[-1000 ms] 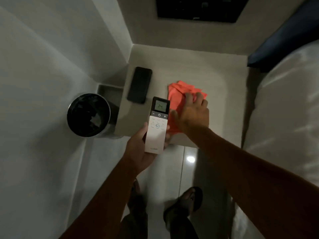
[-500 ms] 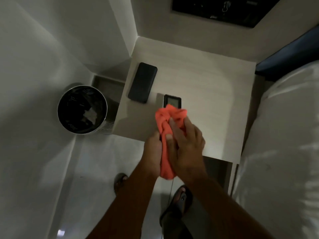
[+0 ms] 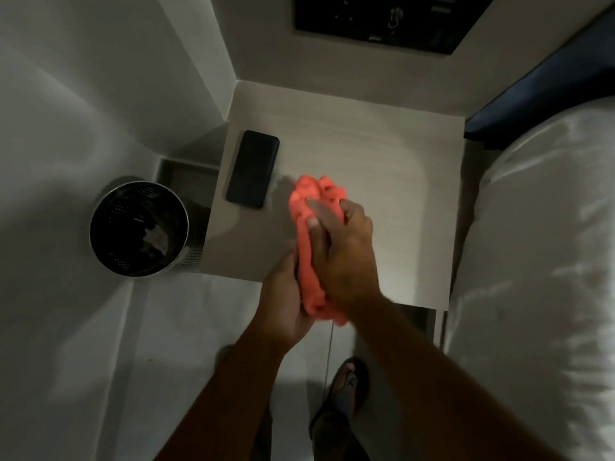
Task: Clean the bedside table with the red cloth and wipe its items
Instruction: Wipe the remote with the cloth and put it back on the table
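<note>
The red cloth [image 3: 307,251] is bunched between both hands above the front part of the light wooden bedside table [image 3: 382,154]. My right hand [image 3: 342,257] presses the cloth from above, fingers curled over it. My left hand [image 3: 284,304] cups underneath; the white remote it held earlier is fully hidden by the cloth. A black phone [image 3: 253,173] lies flat at the table's left edge, apart from the hands.
A round metal bin [image 3: 138,227] with a dark liner stands on the floor left of the table. A white-sheeted bed [image 3: 539,261] borders the right side. A dark panel [image 3: 379,21] is set in the back wall. My sandalled feet [image 3: 346,390] show below.
My right hand lifted the cloth off the table and wrapped it over the remote in my left hand. The cloth now hides the remote's top, which showed half a second ago.
</note>
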A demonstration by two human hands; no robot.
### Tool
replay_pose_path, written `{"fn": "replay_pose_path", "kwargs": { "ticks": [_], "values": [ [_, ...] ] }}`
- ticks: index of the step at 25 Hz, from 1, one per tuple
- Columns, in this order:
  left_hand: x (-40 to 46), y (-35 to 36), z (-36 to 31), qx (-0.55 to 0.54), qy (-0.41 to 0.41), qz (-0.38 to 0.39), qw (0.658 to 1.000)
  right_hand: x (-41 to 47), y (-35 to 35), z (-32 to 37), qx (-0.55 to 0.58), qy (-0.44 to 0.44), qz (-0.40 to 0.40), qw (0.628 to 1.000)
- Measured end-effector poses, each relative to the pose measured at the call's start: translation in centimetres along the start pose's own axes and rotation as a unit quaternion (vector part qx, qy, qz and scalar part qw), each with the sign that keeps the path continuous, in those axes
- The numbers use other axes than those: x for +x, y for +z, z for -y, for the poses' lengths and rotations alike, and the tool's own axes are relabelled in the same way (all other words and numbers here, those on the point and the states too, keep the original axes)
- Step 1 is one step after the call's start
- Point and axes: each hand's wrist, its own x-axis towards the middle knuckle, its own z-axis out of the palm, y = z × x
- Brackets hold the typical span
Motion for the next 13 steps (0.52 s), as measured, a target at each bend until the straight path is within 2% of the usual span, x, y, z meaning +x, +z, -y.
{"fn": "replay_pose_path", "kwargs": {
  "ticks": [1, 2, 4, 6, 8, 10, 13],
  "values": [
    [0.1, -0.7, 0.3, -0.02, 0.008, 0.004, 1.0, 2.7, -0.5, -0.7, 0.002, 0.021, 0.003, 1.0],
    [0.4, -1.1, 0.4, 0.013, 0.035, 0.003, 0.999, 5.2, -1.1, -1.6, -0.029, 0.035, 0.0, 0.999],
    [2.3, -1.0, -0.2, 0.159, 0.095, -0.052, 0.981, 7.7, -2.5, -3.7, -0.117, 0.05, 0.0, 0.992],
    [5.6, -1.0, -2.1, 0.291, 0.119, -0.146, 0.938, 6.8, -3.6, -5.6, -0.188, 0.044, 0.032, 0.981],
    [8.9, -0.4, -4.7, 0.4, 0.12, -0.231, 0.879, 4.7, -4.0, -7.2, -0.248, 0.043, 0.069, 0.965],
    [10.9, 0.4, -6.0, 0.482, 0.123, -0.257, 0.829, 3.2, -4.0, -8.2, -0.278, 0.058, 0.067, 0.956],
    [12.0, 0.8, -6.6, 0.581, 0.102, -0.252, 0.767, 2.5, -3.9, -8.6, -0.307, 0.076, 0.026, 0.948]
  ]
}}
